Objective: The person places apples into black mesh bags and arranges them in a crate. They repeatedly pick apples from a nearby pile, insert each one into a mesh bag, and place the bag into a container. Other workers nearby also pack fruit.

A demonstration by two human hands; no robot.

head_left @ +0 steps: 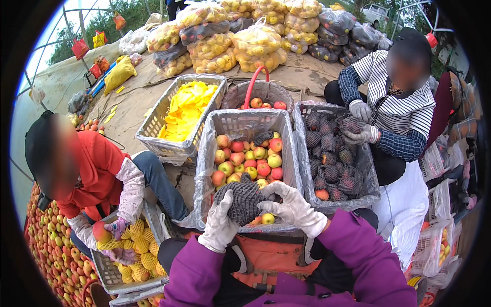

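Observation:
An apple-sized bundle in a black foam net (243, 204) is held up over the near end of the middle crate (204, 153). My left hand (221, 225), in a white work glove, is closed around its left side. My right hand (294, 209), gloved too, has its fingers curled at the right edge of the net and seems to pinch it. What is inside the net is hidden. Below, loose red and yellow-green apples (250, 158) fill the lined crate, with another black net (263, 137) lying on them.
Right of it, a crate (302, 110) holds black-netted apples beside a co-worker (399, 97) in grey gloves. At left, another person (97, 174) holds an apple (102, 232) over yellow-netted fruit (138, 245). Behind stand a crate of yellow nets (186, 110), a red-handled basket (230, 97) and stacked bags (258, 46).

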